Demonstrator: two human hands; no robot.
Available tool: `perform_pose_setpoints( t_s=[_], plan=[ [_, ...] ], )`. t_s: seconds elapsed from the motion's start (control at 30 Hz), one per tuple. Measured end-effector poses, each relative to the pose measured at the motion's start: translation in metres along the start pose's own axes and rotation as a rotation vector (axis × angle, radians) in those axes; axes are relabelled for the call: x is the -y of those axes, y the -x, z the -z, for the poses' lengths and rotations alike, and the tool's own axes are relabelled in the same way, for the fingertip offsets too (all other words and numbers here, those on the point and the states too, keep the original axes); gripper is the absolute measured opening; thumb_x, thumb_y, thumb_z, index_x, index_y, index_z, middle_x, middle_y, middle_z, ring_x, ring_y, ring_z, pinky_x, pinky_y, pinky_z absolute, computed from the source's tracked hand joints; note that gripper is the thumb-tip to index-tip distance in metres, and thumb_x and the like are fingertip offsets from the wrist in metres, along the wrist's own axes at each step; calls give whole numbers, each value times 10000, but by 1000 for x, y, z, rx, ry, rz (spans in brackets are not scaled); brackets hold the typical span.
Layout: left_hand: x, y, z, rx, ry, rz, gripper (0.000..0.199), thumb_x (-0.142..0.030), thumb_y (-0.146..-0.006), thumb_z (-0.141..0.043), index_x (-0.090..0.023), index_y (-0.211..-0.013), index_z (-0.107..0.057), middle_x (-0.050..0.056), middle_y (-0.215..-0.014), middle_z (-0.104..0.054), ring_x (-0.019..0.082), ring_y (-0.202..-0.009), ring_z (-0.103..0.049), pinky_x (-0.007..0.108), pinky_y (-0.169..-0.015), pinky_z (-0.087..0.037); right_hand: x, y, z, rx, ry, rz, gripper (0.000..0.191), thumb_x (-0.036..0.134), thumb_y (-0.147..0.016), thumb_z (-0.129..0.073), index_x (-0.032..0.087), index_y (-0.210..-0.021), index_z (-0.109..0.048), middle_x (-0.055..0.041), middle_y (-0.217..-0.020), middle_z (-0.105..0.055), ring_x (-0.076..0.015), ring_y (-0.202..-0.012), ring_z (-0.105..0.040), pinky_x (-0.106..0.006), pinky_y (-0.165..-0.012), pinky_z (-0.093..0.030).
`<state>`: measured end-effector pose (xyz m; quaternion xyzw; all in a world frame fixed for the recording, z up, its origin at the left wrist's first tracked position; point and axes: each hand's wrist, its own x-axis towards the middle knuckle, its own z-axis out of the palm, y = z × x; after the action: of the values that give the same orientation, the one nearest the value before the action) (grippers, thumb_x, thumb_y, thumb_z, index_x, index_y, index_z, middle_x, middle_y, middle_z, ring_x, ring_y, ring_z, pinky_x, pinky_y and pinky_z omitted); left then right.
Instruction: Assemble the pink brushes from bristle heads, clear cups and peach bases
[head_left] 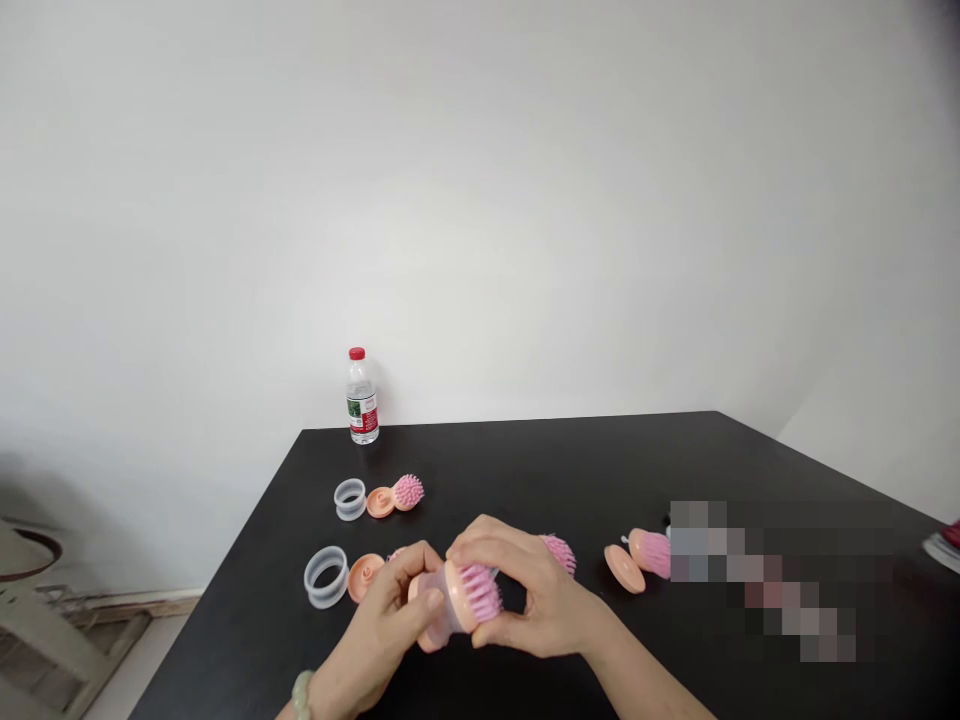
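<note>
My left hand (375,622) and my right hand (528,590) both grip a pink-bristled scalp brush (457,600) with a peach body and a transparent section, held above the table. Its bristles point right, and my fingers hide part of the body. Close to my left hand lie a transparent plastic ring (326,577) and a peach disc (365,577). Just past my right hand, a pink bristle head (559,553) is partly hidden.
A black table (525,470) holds another transparent ring (350,499), peach disc (380,502) and pink bristle head (408,492). A water bottle (361,396) stands at the back edge. A peach disc (625,568) and bristle head (649,553) lie right, beside a pixelated patch (772,580).
</note>
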<state>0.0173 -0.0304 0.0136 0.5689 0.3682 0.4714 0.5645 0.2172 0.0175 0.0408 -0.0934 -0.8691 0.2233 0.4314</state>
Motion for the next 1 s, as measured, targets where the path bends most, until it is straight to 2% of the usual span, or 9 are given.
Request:
perform_pose_setpoints(
  t_s=[0.07, 0.13, 0.23, 0.3, 0.4, 0.57, 0.67, 0.87, 1.0],
  plan=[
    [-1, 1, 1, -3, -82, -26, 389, -555, -811, -689, -181, -845, -592, -34, -709, -503, 104, -606, -426, 232, -570, -352, -2, 3, -2, -33, 47, -68, 562, 623, -842, -667, 201, -1206, -589, -86, -954, -670, -214, -833, -629, -347, -729, -544],
    [-2, 1, 1, -3, -106, -55, 373, -532, -814, -695, -190, -927, -598, -23, -770, -533, 109, -634, -436, 232, -581, -350, -4, 6, -4, -57, 75, -140, 655, 684, -815, -651, 211, -1258, -551, -83, -978, -667, -212, -828, -640, -349, -744, -545],
    [-4, 0, 0, -36, -117, -89, 365, -496, -826, -697, -203, -1022, -604, 7, -877, -587, 143, -738, -492, 253, -664, -399, -4, 8, -6, -50, 43, -238, 779, 702, -753, -700, 238, -1341, -488, -110, -1155, -647, -242, -993, -662, -369, -866, -545],
    [-5, 0, 0, -65, -108, -84, 345, -476, -839, -693, -209, -1038, -603, 15, -912, -602, 157, -783, -509, 268, -711, -423, -4, 8, -6, -30, 16, -274, 834, 674, -720, -750, 251, -1380, -465, -132, -1284, -598, -277, -1155, -615, -389, -945, -527],
    [-6, -1, 1, -90, -85, -82, 322, -461, -835, -704, -217, -1023, -610, 12, -926, -609, 160, -801, -517, 273, -736, -442, -5, 8, -4, -18, -18, -284, 814, 580, -732, -800, 266, -1402, -462, -138, -1365, -556, -294, -1275, -541, -413, -1011, -497],
    [-5, -3, 1, -84, -71, -113, 352, -447, -795, -745, -230, -1044, -621, 11, -949, -608, 158, -800, -533, 261, -715, -460, -9, 10, -5, -31, -43, -319, 658, 336, -773, -828, 295, -1354, -523, -73, -1248, -624, -241, -1129, -618, -393, -996, -503],
    [-2, -3, 1, -88, -72, -126, 371, -433, -783, -758, -233, -1062, -617, 16, -962, -602, 161, -798, -549, 269, -713, -479, -10, 12, -7, -22, -24, -369, 632, 243, -754, -828, 309, -1319, -552, -43, -1192, -641, -216, -1036, -640, -376, -959, -518],
    [3, -2, 2, -123, -159, -146, 375, -370, -762, -774, -234, -1067, -605, 27, -976, -619, 174, -793, -578, 277, -700, -491, -15, 14, -10, -50, -18, -461, 736, 332, -690, -881, 322, -1340, -535, -40, -1181, -647, -234, -1039, -638, -376, -937, -517],
    [2, -1, 1, -160, -276, -175, 333, -324, -776, -753, -244, -1062, -602, 30, -981, -637, 188, -790, -589, 287, -702, -492, -15, 13, -12, -52, 30, -505, 680, 358, -719, -840, 278, -1321, -535, -59, -1156, -655, -246, -1013, -641, -389, -914, -518]
  ],
)
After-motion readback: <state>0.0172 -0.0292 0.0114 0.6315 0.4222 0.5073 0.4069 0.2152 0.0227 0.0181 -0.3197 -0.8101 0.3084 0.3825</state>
